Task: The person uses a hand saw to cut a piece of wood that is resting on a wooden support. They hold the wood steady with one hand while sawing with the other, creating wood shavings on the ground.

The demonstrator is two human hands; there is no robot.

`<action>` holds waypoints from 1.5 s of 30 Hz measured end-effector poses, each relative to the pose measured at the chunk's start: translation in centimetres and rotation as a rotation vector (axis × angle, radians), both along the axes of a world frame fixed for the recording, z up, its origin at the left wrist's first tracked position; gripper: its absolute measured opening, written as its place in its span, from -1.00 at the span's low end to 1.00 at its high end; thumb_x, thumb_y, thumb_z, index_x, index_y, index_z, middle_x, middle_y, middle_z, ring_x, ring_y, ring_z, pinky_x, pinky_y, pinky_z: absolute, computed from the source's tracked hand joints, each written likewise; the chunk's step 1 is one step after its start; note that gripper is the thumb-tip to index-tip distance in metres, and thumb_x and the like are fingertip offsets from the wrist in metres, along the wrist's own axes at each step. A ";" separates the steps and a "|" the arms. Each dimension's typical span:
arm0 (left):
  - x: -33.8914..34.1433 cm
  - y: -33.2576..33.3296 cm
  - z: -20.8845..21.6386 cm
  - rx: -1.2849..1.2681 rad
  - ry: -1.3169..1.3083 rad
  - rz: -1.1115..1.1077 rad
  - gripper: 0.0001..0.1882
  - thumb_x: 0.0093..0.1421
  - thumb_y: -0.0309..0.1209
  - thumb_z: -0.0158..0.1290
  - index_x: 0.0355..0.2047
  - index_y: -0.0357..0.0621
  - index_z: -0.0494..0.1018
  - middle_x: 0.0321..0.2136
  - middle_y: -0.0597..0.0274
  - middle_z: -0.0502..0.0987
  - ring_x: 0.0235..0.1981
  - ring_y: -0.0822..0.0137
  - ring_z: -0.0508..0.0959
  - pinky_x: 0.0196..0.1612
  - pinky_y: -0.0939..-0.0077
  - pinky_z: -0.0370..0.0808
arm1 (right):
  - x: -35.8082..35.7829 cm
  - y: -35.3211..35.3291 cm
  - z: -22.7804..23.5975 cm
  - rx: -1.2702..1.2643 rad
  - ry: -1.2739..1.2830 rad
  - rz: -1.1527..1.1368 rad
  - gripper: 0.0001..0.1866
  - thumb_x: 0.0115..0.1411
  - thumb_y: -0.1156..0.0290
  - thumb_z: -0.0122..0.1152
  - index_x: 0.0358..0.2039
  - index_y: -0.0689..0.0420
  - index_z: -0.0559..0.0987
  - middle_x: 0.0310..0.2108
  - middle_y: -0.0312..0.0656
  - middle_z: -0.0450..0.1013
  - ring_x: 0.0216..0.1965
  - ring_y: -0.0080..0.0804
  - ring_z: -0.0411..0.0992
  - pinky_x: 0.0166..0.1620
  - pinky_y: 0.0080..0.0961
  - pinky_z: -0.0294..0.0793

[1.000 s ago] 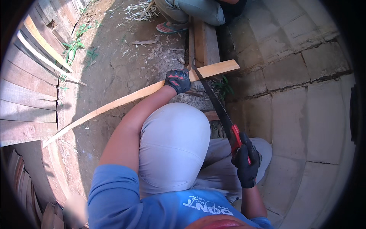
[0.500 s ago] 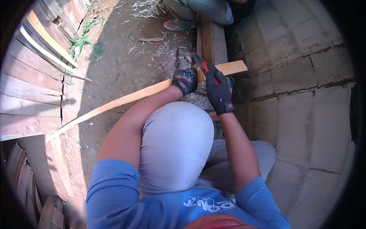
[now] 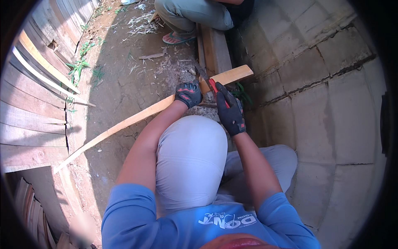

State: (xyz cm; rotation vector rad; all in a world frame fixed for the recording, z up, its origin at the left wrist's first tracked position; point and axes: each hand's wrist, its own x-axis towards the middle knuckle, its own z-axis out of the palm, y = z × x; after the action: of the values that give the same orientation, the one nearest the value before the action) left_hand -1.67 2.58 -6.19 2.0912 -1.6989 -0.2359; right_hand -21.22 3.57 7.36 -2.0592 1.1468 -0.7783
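Note:
A long, pale wooden strip (image 3: 137,121) runs slantwise from the lower left up to the right. My gloved left hand (image 3: 188,94) is closed around it near its right part, its fingertips hidden. Gripped in my gloved right hand (image 3: 230,111) is a cutting tool (image 3: 212,85) with a red and black handle. Its thin dark blade points away from me across the strip, just right of my left hand. The blade's edge is too small to tell whether it is a knife or a saw.
Ahead, another person (image 3: 176,14) in sandals squats beside a thick timber beam (image 3: 215,50). A grey block wall (image 3: 309,95) rises on the right, a plank fence (image 3: 33,108) on the left. Shavings (image 3: 145,25) lie on the ground; two slats (image 3: 47,62) lean by the fence.
The whole view has shifted slightly. My right hand and the cutting tool have drawn back a little toward me across the strip, while my left hand keeps its hold.

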 end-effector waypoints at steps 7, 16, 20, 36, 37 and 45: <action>0.0 0.4 0.6 0.041 0.014 -0.023 -0.62 0.15 -0.21 0.13 -0.10 -0.14 0.62 -0.17 -0.09 0.71 -0.14 -0.08 0.73 -0.07 -0.02 0.64 | -11.4 10.2 9.3 0.191 0.158 -0.120 -0.59 0.51 0.35 0.08 0.29 0.08 0.61 -0.24 -0.24 0.66 -0.36 -0.54 0.59 -0.27 -0.50 0.55; 0.3 0.4 0.1 0.017 -0.024 -0.018 -0.67 0.19 -0.21 0.11 -0.14 -0.13 0.62 -0.21 -0.03 0.72 -0.18 -0.07 0.73 -0.11 -0.08 0.63 | -15.2 13.0 11.2 -0.195 0.316 -0.030 -0.61 0.48 0.40 0.10 0.24 0.16 0.63 -0.30 -0.20 0.65 -0.44 -0.59 0.52 -0.31 -0.53 0.51; -0.4 0.5 0.6 -0.019 -0.057 -0.032 -0.67 0.19 -0.22 0.12 -0.15 -0.15 0.62 -0.21 -0.04 0.71 -0.17 -0.07 0.73 -0.11 -0.07 0.63 | -8.8 7.3 6.5 -0.030 0.082 -0.048 -0.63 0.47 0.35 0.13 0.20 0.16 0.65 0.02 0.00 0.68 -0.05 -0.20 0.69 0.03 -0.30 0.60; 0.6 -0.4 2.6 0.196 0.056 -0.058 -0.51 0.17 -0.07 0.19 -0.03 -0.16 0.59 -0.06 -0.23 0.67 -0.02 -0.17 0.69 0.03 -0.07 0.62 | 0.3 -1.8 -0.8 0.088 -0.085 -0.016 -0.56 0.49 0.17 0.08 0.26 0.07 0.62 0.19 0.04 0.59 0.24 -0.02 0.53 0.30 -0.19 0.47; 1.2 -1.0 2.7 0.207 0.050 -0.085 -0.49 0.17 -0.04 0.19 -0.02 -0.15 0.60 -0.04 -0.23 0.67 -0.01 -0.18 0.69 0.05 -0.06 0.61 | -0.2 -1.3 0.1 0.084 -0.080 -0.018 -0.56 0.50 0.18 0.08 0.26 0.07 0.62 0.18 0.03 0.59 0.24 -0.03 0.54 0.30 -0.20 0.47; 3.5 -1.0 3.7 0.358 0.114 -0.213 -0.40 0.21 0.10 0.17 0.05 -0.11 0.62 -0.07 -0.14 0.70 -0.01 -0.15 0.69 0.07 0.00 0.59 | -11.2 8.1 8.5 0.062 0.091 0.012 -0.62 0.47 0.36 0.13 0.23 0.15 0.63 0.05 0.02 0.66 0.06 -0.09 0.65 0.11 -0.27 0.58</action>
State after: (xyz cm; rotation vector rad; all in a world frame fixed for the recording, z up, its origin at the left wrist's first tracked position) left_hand 1.88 1.55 -2.46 2.0836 -1.9213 -0.7600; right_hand -32.39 11.62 15.90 -2.0657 1.1922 -0.6411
